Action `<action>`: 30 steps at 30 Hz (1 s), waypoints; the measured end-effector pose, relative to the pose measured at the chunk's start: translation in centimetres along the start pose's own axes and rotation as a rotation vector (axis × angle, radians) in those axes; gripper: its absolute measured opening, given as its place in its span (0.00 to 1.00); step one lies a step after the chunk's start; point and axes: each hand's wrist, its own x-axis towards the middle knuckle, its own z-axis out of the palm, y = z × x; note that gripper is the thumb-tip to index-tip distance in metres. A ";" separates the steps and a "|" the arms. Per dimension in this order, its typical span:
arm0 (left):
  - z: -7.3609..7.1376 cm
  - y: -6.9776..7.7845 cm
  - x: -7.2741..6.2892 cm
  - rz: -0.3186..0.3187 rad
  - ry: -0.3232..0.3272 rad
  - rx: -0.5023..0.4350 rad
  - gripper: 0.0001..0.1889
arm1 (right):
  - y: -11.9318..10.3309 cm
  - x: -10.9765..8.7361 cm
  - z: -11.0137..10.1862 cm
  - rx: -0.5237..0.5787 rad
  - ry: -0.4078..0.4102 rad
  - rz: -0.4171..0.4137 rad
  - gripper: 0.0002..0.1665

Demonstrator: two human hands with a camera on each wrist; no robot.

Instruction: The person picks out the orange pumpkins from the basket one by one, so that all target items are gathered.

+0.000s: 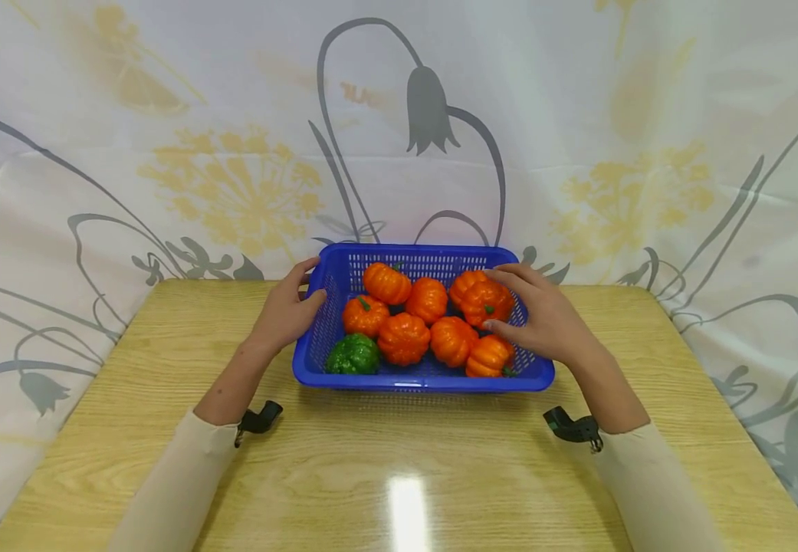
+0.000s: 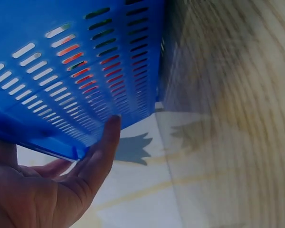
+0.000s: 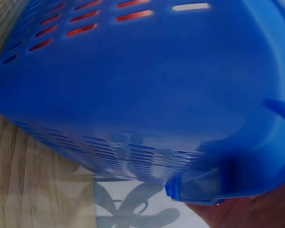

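A blue plastic basket (image 1: 426, 385) with slotted walls holds several small orange pumpkins (image 1: 404, 339) and one green pumpkin (image 1: 353, 355) in its front left corner. My left hand (image 1: 288, 310) grips the basket's left rim; in the left wrist view, its fingers (image 2: 102, 159) lie along the outside of the slotted wall. Over the right rim reaches my right hand (image 1: 540, 314), its thumb and fingers around an orange pumpkin (image 1: 487, 301) that overlaps another one behind it. The right wrist view shows mostly the basket's outer wall (image 3: 133, 90), hiding the fingertips.
The basket stands toward the back of a wooden table (image 1: 343, 468). Behind the table hangs a pale curtain (image 1: 385, 153) with grey and yellow flowers. A small black wrist camera (image 1: 261, 418) sits at the left wrist, another camera (image 1: 571, 427) at the right.
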 end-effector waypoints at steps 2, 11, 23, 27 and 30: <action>0.1 -0.2 0.0 0.003 0.003 -0.036 0.34 | 0.0 0.2 0.1 0.000 -0.018 0.017 0.43; 0.4 -1.1 0.1 0.014 0.012 -0.182 0.33 | -0.2 0.6 0.7 -0.010 -0.019 0.041 0.37; -0.2 -1.5 0.0 -0.012 -0.093 -0.245 0.35 | -0.2 0.5 1.0 0.035 0.027 0.052 0.32; -0.2 -1.4 -0.2 -0.011 -0.101 -0.252 0.35 | -0.2 0.5 0.9 0.037 0.039 0.048 0.31; -0.1 -1.4 -0.2 -0.013 -0.101 -0.252 0.35 | -0.2 0.3 0.6 0.048 0.061 0.040 0.31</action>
